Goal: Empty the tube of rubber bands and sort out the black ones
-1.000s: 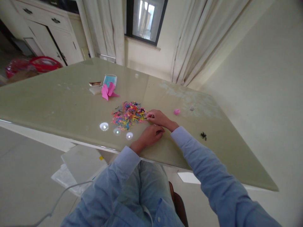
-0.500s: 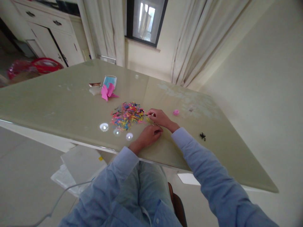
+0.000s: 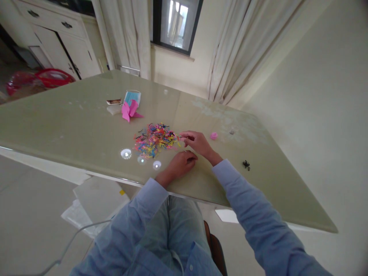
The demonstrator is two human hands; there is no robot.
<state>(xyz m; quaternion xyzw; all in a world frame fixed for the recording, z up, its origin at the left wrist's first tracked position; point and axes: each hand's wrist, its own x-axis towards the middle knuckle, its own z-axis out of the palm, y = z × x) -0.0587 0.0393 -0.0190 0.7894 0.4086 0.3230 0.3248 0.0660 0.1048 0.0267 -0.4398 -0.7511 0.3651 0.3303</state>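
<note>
A loose pile of small rubber bands (image 3: pixel 155 140) in pink, yellow, blue, red and black lies in the middle of the table. At its right edge my right hand (image 3: pixel 198 142) pinches a thin dark piece, seemingly a black rubber band, between thumb and fingertips. My left hand (image 3: pixel 180 165) rests on the tabletop nearer to me, below the right one, its fingers curled in. Whatever may be inside the left hand is hidden. Farther right is a small clump of black bands (image 3: pixel 246 165). Beyond my right hand sits a small pink heap (image 3: pixel 213 135).
Left of the pile's far side lie a pink folded paper (image 3: pixel 130 111), a blue face mask (image 3: pixel 132 97) and a small packet (image 3: pixel 114 102). A small pale clump (image 3: pixel 231 132) is at the right. The glossy table (image 3: pixel 71 130) has its near edge at my lap.
My right hand has shifted slightly right and its fingers have lifted and spread a little at the pile's edge. My left hand stays put.
</note>
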